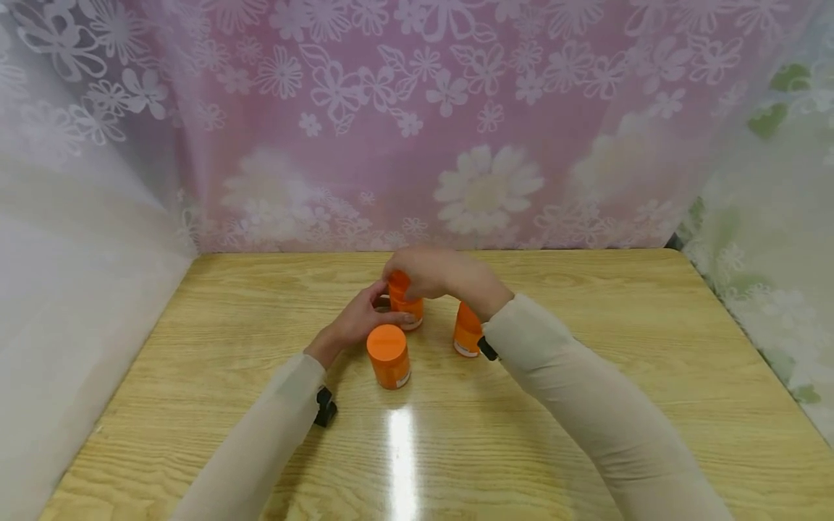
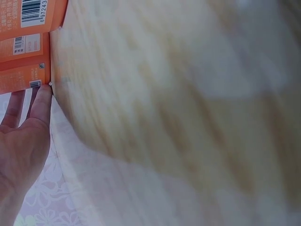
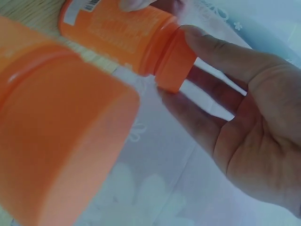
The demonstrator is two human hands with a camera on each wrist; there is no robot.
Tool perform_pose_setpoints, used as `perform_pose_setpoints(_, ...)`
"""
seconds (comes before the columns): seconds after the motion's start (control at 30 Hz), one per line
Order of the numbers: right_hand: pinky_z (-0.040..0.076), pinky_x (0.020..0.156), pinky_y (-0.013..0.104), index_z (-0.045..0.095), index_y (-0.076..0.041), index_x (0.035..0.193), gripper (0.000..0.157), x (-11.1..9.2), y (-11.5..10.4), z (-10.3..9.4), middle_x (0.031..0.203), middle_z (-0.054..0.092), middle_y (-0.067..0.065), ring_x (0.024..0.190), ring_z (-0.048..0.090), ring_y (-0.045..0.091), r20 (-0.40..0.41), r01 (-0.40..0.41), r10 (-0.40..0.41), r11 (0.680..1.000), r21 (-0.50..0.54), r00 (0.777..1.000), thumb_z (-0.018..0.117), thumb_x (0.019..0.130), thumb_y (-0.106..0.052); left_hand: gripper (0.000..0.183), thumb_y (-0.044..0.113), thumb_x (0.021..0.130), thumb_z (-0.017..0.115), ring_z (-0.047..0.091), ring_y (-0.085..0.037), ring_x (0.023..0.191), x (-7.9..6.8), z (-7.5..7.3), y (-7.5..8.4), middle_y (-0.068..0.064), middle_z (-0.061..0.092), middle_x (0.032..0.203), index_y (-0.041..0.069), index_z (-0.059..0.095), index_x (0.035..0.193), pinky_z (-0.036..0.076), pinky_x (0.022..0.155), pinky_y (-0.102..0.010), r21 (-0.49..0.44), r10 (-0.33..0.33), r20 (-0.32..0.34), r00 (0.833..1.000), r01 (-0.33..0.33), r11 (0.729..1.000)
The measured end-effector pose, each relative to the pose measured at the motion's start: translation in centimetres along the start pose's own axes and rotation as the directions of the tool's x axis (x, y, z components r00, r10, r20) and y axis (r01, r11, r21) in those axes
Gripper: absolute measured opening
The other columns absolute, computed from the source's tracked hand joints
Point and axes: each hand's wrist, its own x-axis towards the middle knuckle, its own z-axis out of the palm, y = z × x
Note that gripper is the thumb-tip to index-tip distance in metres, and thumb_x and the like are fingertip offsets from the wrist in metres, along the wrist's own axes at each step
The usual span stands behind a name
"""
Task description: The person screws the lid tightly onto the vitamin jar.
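Standing on the table, an orange plastic bottle (image 1: 407, 307) has both hands at it. My left hand (image 1: 357, 318) holds its body low down, thumb on the near side and fingers behind. From above, my right hand (image 1: 430, 271) grips its orange cap (image 3: 176, 61) between thumb and fingers; the cap sits on the bottle's neck. The right wrist view also catches the left thumb (image 3: 134, 4) against the bottle's side. In the left wrist view, the left hand (image 2: 23, 136) reaches the bottle's base beside a barcode label.
A second capped orange bottle (image 1: 389, 362) stands nearer, beside the left wrist. Another orange bottle (image 1: 467, 329) stands to the right, partly hidden under the right forearm. The wood-grain table (image 1: 247, 289) meets a floral pink curtain (image 1: 365, 166) at the back.
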Motion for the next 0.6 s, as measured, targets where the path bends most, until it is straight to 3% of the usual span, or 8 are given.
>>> perform_pose_setpoints(0.17,0.046,0.092,0.035,0.063,-0.011,0.124,0.038,0.27,-0.78,-0.11,0.12,0.06,0.003,0.107,0.054,0.02,0.003,-0.069,0.069,0.998,0.01,0.998,0.07,0.087,-0.009,0.056,0.024,0.088,0.071,0.051,-0.024,0.117,0.0,-0.08,0.05,-0.002,0.052,0.129,0.018,0.047,0.138,0.041,0.099,-0.042,0.008,-0.024,-0.009,1.0,0.024,1.0)
perform_pose_setpoints(0.33,0.048,0.087,0.034,0.064,-0.01,0.122,0.036,0.43,-0.99,-0.1,0.115,0.062,0.003,0.099,0.055,0.019,-0.002,-0.098,0.098,0.995,0.01,0.995,0.07,0.087,-0.009,0.055,0.022,0.089,0.07,0.052,-0.025,0.116,-0.1,-0.05,0.18,-0.003,0.052,0.129,0.017,0.046,0.138,0.043,0.097,-0.042,0.0,-0.003,0.002,1.0,0.003,1.0)
perform_pose_setpoints(0.6,0.05,0.073,0.03,0.062,-0.007,0.114,0.034,0.56,-0.93,0.29,0.099,0.06,0.003,0.084,0.056,0.019,-0.053,-0.185,0.187,0.982,0.033,0.981,0.07,0.088,-0.027,0.054,0.022,0.09,0.069,0.053,-0.024,0.115,-0.13,-0.01,-0.03,-0.003,0.051,0.127,0.022,0.046,0.138,0.045,0.095,-0.04,-0.025,-0.002,0.019,1.0,0.002,1.0)
